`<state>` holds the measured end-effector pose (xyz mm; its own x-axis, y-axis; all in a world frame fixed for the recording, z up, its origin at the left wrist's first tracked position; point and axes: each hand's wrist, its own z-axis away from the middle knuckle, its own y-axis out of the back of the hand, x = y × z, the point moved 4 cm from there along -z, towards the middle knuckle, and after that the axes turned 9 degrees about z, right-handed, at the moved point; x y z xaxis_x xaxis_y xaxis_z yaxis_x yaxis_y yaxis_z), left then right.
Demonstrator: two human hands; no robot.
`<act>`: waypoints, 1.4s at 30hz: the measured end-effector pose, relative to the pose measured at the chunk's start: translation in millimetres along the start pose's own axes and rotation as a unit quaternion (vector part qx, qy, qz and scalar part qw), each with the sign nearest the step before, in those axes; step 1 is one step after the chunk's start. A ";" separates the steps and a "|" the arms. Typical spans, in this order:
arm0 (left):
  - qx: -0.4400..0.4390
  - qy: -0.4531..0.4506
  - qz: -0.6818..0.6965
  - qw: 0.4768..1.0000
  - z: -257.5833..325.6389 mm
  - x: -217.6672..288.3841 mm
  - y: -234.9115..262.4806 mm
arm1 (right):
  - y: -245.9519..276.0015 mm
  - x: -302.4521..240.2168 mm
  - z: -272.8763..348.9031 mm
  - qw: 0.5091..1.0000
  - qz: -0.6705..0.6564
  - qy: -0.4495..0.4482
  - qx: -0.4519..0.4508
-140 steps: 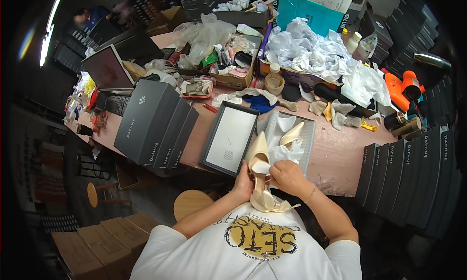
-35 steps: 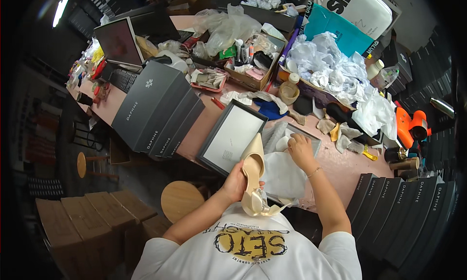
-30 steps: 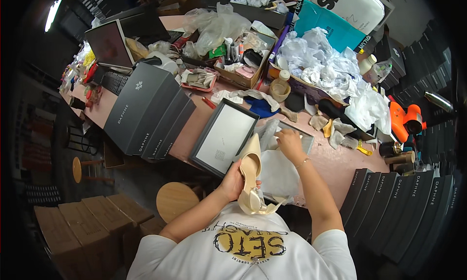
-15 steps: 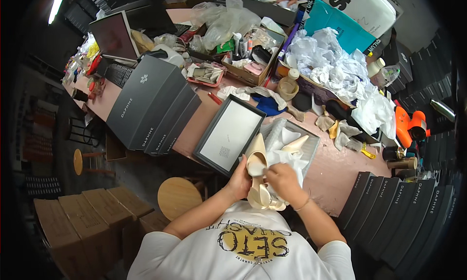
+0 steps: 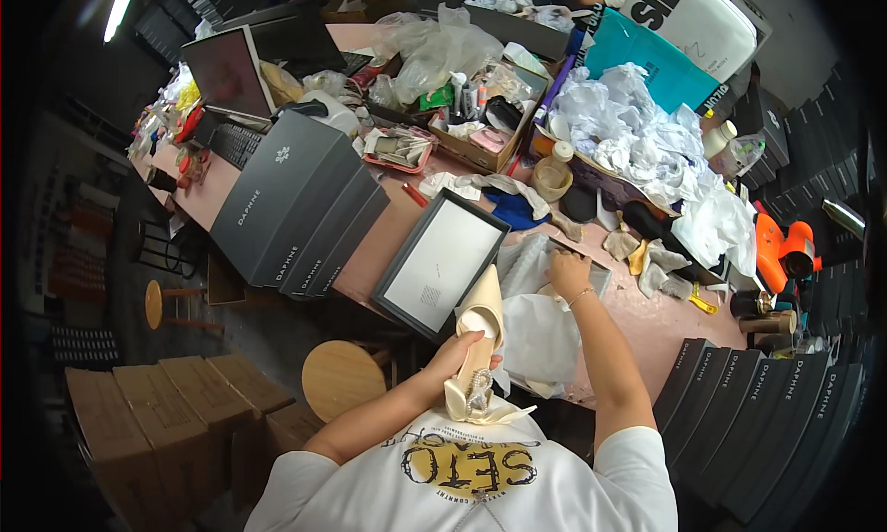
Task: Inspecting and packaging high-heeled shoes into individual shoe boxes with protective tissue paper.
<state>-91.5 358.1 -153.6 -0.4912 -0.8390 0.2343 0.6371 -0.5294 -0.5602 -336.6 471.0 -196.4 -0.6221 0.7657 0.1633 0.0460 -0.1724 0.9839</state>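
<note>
In my left hand is a cream pointed-toe shoe, toe pointing away from me. White stuffing shows inside its opening, and a sparkling, pearl-like ornament and loose straps hang at the heel end, near my shirt. My right hand reaches to the far right part of a shoe box lined with white tissue paper. Its fingers are curled down there, and what they grip is hidden. Beside that box, to the left, lies a dark grey box lid with its white inside facing up.
Dark shoe boxes are stacked at the left and the lower right. Crumpled white paper fills a bin behind. An orange tool stands at the right edge. A round stool and brown cartons are at lower left.
My right hand has left the shoe and moved up and right into the tissue-lined box, where a cream shoe tip showed before. My left hand keeps the shoe, whose heel end has swung left.
</note>
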 end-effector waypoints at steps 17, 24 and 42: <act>-0.084 -0.070 0.019 0.994 -7.0 -15.0 -27.4 | 100.3 -91.0 85.5 0.952 -0.277 0.033 0.128; 0.020 0.010 0.056 0.998 6.0 -1.0 -13.2 | -8.5 7.9 -2.4 0.992 -0.063 0.003 -0.107; -0.155 -0.006 0.081 0.985 -12.8 -3.2 -38.6 | 124.6 -63.0 129.6 0.899 -0.412 0.008 0.148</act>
<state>-122.1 382.8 -142.8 -0.3897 -0.9119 0.1290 0.4949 -0.3254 -0.8057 -190.4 481.5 -74.7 -0.5519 0.5482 -0.6284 -0.2308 0.6237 0.7468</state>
